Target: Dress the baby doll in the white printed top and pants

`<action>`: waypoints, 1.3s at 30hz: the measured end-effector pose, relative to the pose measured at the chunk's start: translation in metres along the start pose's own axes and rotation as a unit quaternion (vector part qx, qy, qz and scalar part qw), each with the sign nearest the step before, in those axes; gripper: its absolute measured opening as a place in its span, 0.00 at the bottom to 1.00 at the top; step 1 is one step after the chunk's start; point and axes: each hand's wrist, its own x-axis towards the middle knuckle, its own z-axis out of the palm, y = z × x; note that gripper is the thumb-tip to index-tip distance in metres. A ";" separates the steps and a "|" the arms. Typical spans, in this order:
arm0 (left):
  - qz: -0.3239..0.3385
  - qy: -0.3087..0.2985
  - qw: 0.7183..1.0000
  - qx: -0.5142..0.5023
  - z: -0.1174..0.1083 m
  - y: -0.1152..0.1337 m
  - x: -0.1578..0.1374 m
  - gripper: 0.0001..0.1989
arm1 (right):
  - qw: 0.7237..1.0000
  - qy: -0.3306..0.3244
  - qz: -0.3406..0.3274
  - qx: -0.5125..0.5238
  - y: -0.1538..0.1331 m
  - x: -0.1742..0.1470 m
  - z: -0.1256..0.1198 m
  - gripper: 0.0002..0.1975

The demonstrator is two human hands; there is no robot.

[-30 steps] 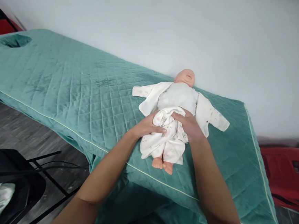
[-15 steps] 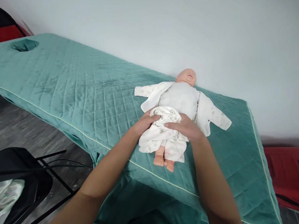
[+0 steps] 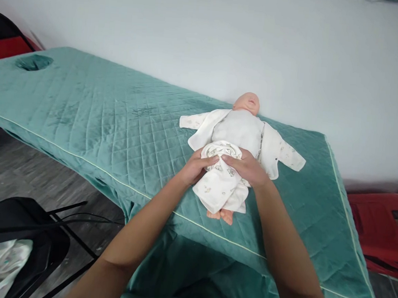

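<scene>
A baby doll (image 3: pixel 246 103) lies on its back on a green quilted bed cover (image 3: pixel 134 130), its feet (image 3: pixel 227 216) toward me. Its white jacket (image 3: pixel 271 148) is spread open, both sleeves stretched out to the sides, over a pale cloth torso (image 3: pixel 238 129). Bunched white printed baby pants (image 3: pixel 216 187) lie over the doll's legs, one leg of the doll inside a pant leg as far as I can see. My left hand (image 3: pixel 197 165) grips the gathered waist from the left. My right hand (image 3: pixel 249 166) grips it from the right, thumbs nearly meeting.
The bed stands against a pale wall (image 3: pixel 194 38), with a face hole (image 3: pixel 34 62) at its far left end. A black chair (image 3: pixel 41 228) at lower left carries a printed cloth (image 3: pixel 0 262). A red chair (image 3: pixel 382 223) is at the right.
My thumbs have come closer together on the bunched waist. The loose pant leg has swung inward and down, now covering the doll's lower legs so that mainly the feet show.
</scene>
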 end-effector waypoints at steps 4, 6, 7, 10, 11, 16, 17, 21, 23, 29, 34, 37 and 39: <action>-0.010 0.074 0.997 -0.020 0.026 0.007 -0.038 0.18 | 0.991 0.021 -0.040 -0.129 -0.001 -0.005 0.001 0.17; -0.028 0.093 0.995 -0.032 0.037 0.009 -0.058 0.17 | 0.980 0.026 -0.055 -0.191 -0.001 -0.007 0.001 0.13; -0.038 0.104 0.993 -0.035 0.042 0.009 -0.067 0.16 | 0.974 0.022 -0.060 -0.218 0.000 -0.008 0.000 0.11; -0.069 0.152 0.985 -0.036 0.056 0.009 -0.095 0.15 | 0.957 -0.011 -0.070 -0.282 0.002 -0.010 0.000 0.05; -0.078 0.167 0.982 -0.041 0.061 0.009 -0.105 0.15 | 0.949 -0.028 -0.074 -0.304 0.002 -0.010 0.001 0.04; -0.073 0.193 0.973 -0.106 0.092 0.003 -0.147 0.16 | 0.891 -0.063 -0.081 -0.443 0.002 -0.013 0.003 0.05; -0.072 0.198 0.971 -0.115 0.097 0.000 -0.153 0.17 | 0.878 -0.067 -0.079 -0.467 0.002 -0.014 0.003 0.04; -0.060 0.225 0.965 -0.120 0.106 -0.024 -0.171 0.18 | 0.828 -0.110 -0.111 -0.538 0.004 -0.016 -0.001 0.04; -0.045 0.233 0.965 -0.110 0.099 -0.038 -0.175 0.19 | 0.809 -0.129 -0.134 -0.558 0.006 -0.015 -0.004 0.04; -0.034 0.293 0.955 0.013 0.052 -0.058 -0.178 0.17 | 0.792 -0.152 -0.145 -0.573 0.012 -0.012 -0.004 0.04; -0.057 0.274 0.958 0.070 0.036 -0.043 -0.170 0.18 | 0.800 -0.143 -0.128 -0.568 0.010 -0.013 0.001 0.08; -0.070 0.228 0.970 0.037 0.035 -0.034 -0.162 0.18 | 0.814 -0.129 -0.123 -0.552 0.009 -0.014 0.002 0.10; -0.070 0.206 0.975 0.031 0.031 -0.032 -0.157 0.18 | 0.823 -0.119 -0.122 -0.542 0.010 -0.015 0.001 0.11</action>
